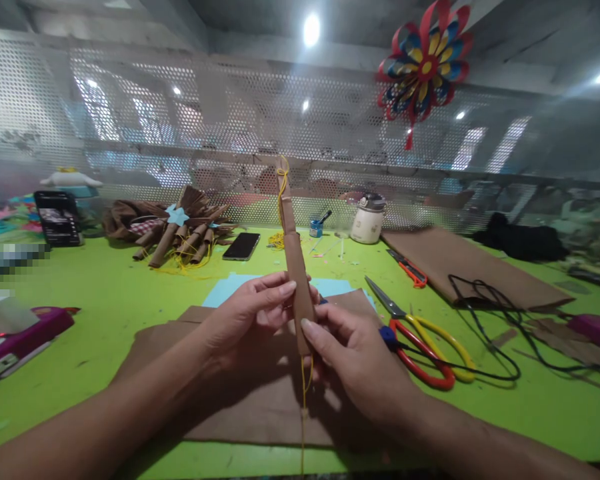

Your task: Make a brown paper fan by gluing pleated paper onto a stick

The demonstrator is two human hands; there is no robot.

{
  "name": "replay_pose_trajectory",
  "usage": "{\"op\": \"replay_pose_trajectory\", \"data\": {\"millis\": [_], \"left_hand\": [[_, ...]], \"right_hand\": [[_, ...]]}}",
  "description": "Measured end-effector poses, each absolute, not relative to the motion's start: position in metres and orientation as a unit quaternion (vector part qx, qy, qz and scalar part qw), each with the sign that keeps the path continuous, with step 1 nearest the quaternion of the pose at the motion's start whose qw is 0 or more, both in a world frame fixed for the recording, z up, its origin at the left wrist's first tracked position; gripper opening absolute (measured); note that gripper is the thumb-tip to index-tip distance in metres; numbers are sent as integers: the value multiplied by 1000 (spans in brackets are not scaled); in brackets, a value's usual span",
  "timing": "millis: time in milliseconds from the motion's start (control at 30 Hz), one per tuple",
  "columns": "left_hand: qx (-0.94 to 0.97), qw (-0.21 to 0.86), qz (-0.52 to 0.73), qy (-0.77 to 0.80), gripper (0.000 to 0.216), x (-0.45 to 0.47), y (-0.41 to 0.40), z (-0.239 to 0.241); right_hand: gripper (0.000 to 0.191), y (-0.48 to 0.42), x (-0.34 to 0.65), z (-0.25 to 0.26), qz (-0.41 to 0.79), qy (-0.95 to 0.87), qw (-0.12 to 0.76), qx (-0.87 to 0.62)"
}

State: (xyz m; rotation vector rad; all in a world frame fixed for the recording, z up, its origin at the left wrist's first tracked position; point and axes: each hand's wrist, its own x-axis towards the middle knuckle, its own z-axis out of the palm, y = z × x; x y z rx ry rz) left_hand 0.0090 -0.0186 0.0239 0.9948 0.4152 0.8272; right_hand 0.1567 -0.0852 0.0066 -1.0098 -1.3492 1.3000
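Observation:
A long roll of brown paper (293, 252) stands almost upright above the green table (105, 307). Yellow string is knotted near its top end and hangs out of its bottom end. My left hand (250, 313) is closed around the roll's lower part from the left, fingers curled over it. From the right, my right hand (353, 357) pinches the same lower part, thumb on the front. Under both hands lies a flat sheet of brown paper (260, 400).
Red and yellow scissors (420, 340) lie to the right beside a black cord (495, 333). Behind are a pile of finished brown rolls (180, 233), a phone (241, 246), a white jar (367, 220), orange pliers (410, 269), a brown sheet (460, 267) and a mesh wall.

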Motion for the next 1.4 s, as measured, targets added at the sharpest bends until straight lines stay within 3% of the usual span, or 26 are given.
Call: {"op": "replay_pose_trajectory", "data": {"millis": [533,1400], "left_hand": [[467,757,374,264,12,13,-12,12],[475,765,370,229,7,12,-12,19]], "right_hand": [[23,-72,153,-10,490,-549,503,-454],[30,-78,155,-2,593,-524,477,-383]]}}
